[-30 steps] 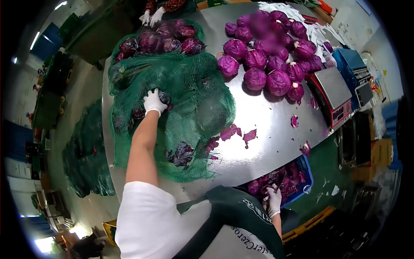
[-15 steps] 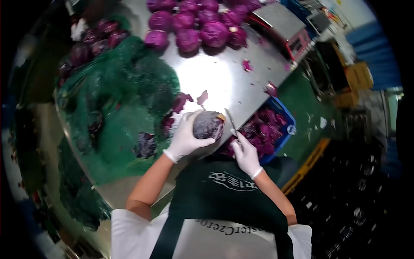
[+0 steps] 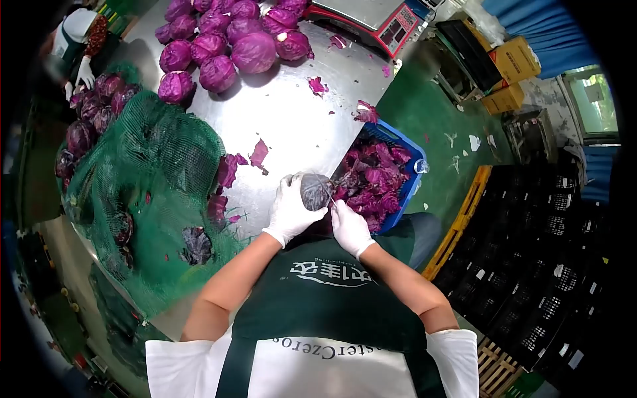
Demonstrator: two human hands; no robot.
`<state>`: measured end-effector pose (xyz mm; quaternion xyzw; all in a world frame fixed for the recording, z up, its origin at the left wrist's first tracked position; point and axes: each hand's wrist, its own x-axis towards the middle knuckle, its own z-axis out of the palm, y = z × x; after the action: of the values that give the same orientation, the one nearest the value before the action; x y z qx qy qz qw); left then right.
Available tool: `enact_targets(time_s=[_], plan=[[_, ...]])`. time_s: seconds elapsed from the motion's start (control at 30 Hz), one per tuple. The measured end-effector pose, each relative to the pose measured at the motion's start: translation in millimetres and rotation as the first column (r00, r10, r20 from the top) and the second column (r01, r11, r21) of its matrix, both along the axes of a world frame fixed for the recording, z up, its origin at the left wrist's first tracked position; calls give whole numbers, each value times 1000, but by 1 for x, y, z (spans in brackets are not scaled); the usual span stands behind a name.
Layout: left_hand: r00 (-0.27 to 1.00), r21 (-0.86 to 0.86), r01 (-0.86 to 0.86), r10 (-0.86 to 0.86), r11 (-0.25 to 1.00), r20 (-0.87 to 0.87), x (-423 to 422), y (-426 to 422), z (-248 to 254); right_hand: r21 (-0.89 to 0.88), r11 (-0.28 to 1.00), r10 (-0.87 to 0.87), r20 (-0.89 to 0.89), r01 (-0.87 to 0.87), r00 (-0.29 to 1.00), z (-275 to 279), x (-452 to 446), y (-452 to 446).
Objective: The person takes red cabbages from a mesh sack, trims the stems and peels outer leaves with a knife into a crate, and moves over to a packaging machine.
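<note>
A dull, greyish-purple red cabbage (image 3: 315,192) is gripped in my gloved left hand (image 3: 290,211) near the table's front edge. My gloved right hand (image 3: 350,229) is closed around a knife (image 3: 332,198), its blade against the right side of the cabbage; the handle is hidden in my fingers. Just beyond, a blue crate (image 3: 413,151) holds a heap of loose purple leaves (image 3: 378,179). Torn leaves (image 3: 259,155) lie on the metal table (image 3: 292,113) left of the cabbage.
Trimmed red cabbages (image 3: 254,52) sit grouped at the far side, beside a red digital scale (image 3: 391,30). Green netting (image 3: 152,172) covers the left, with darker cabbages (image 3: 81,136) behind it. A co-worker's gloved hand (image 3: 85,73) is there. Black crates (image 3: 517,265) stand at right.
The knife has come from apart to the cabbage's right side. The cabbage has turned in my left hand, its pale stem end no longer visible. The camera view has shifted.
</note>
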<state>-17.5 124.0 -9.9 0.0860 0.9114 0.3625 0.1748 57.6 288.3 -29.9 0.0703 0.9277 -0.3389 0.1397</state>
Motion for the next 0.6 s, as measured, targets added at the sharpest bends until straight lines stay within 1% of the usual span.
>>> enact_targets(time_s=[0.07,0.1,0.2,0.23,0.27,0.33,0.37,0.4,0.43,0.47,0.5,0.53,0.6], plan=[[999,-19,-13,13,1000,-40,4,5,-12,46,999,-11,72,8,997,-17,-9,-2],[998,-30,-18,16,999,-64,4,6,-13,33,999,-15,32,14,999,-23,-12,-1],[994,15,-6,8,1000,-111,2,11,-14,10,1000,-14,62,13,998,-39,-15,4],[992,36,15,-10,999,-125,1,9,-12,32,999,-29,124,26,992,-56,-18,4],[990,77,33,-22,997,-138,6,4,-14,30,999,13,153,-18,988,-72,-20,3],[982,144,65,-38,987,-185,13,-10,-20,-26,1000,-6,159,10,987,-70,-27,-5],[969,153,90,-51,984,-242,16,-17,-21,-79,996,-18,141,29,990,-68,-27,-11],[994,383,3,41,924,-105,16,-21,-22,-32,999,-12,111,15,994,-60,-29,-18],[994,581,-110,97,807,53,17,-23,-24,-245,962,-76,188,122,979,-52,-31,-19],[967,725,-246,111,643,230,19,-25,-29,-436,868,-116,285,237,951,-44,-29,-19],[975,695,-201,70,691,212,13,-37,-46,-621,709,-185,294,334,938,-57,-23,-20],[981,691,-155,29,706,190,6,-40,-28,-672,624,-207,349,398,914,-34,-25,-19],[914,755,-402,173,517,368,-7,-52,-46,-722,613,-258,201,321,945,-21,-24,-14]])
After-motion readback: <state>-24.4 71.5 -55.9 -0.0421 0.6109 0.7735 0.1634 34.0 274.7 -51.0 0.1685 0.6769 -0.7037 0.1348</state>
